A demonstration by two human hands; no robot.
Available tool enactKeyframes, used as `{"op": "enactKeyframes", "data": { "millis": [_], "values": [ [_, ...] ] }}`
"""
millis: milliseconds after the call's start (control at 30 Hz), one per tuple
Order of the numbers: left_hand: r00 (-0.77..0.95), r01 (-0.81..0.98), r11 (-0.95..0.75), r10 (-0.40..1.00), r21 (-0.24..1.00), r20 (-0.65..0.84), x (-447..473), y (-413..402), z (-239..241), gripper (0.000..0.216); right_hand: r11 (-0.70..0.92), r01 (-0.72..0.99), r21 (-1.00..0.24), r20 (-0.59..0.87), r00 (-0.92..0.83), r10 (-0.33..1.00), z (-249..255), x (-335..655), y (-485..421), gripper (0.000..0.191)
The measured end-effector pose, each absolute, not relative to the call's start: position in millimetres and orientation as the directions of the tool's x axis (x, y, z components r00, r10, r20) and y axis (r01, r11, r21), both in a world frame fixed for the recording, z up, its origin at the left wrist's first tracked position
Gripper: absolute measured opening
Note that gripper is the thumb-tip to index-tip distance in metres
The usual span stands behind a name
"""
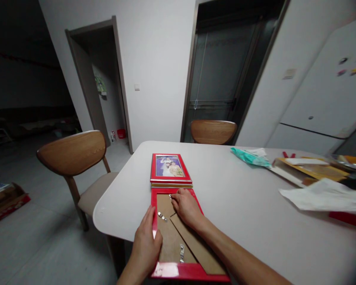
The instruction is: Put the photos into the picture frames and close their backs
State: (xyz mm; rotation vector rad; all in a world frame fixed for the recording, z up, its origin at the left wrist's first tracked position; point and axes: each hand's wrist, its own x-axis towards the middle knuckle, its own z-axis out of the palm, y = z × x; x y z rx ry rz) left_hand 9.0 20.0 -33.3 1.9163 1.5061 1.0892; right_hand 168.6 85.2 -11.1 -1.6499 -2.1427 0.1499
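Dim doorways and a white fridge (329, 91) stand behind the white surface (249, 213). Its rounded near-left corner falls away to bare floor beside a wooden chair (72, 152), and a second chair (213, 131) is tucked in at the far edge. We have wide bare room across the middle of the surface. Papers (326, 196), flat envelopes (310, 168) and a teal bag (249, 157) crowd its right side, well apart from us.

Close to the near edge lies the face-down frame (195, 271), red, with its brown backing board up and its long axis running straight away from us. Touching its far end, on the same line, lies a face-up frame (170, 179) with a photo, its top pointing away.

Our left grip (146, 243) is closed over the left rail, thumb on the board and fingers down the outer side. Our right grip (187, 206) rests at the far rail, fingers bunched on a small metal tab (170, 195). We cannot tell whether they pinch it or only press. Another tab (162, 216) sits on the board.
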Motion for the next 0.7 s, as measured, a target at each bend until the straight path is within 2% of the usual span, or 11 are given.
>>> {"op": "enactKeyframes", "data": {
  "millis": [233, 333, 467, 533, 700],
  "values": [
    [0.088, 0.566, -0.286, 0.953, 0.773, 0.289, 8.9, 22.2, -31.2, 0.054, 0.331, 0.866, -0.375, 0.233, -0.257, 0.938, -1.5, 169.5, 75.1, 0.026],
    [0.087, 0.561, -0.275, 0.957, 0.781, 0.275, 9.0, 21.8, -29.8, 0.054, 0.442, 0.759, -0.478, 0.186, -0.404, 0.895, 10.6, 181.8, 51.6, 0.033],
    [0.086, 0.557, -0.272, 0.959, 0.785, 0.271, 9.7, 20.3, -28.3, 0.054, 0.479, 0.648, -0.592, 0.027, -0.578, 0.815, 23.3, 196.3, 16.3, 0.028],
    [0.091, 0.568, -0.272, 0.959, 0.777, 0.269, 10.1, 19.5, -28.1, 0.053, 0.473, 0.637, -0.609, 0.013, -0.588, 0.809, 24.3, 196.0, 5.4, 0.025],
    [0.089, 0.558, -0.280, 0.956, 0.781, 0.279, 9.8, 18.6, -28.8, 0.052, 0.460, 0.644, -0.612, 0.086, -0.524, 0.847, 16.8, 184.7, 1.0, 0.010]
  ]
}}
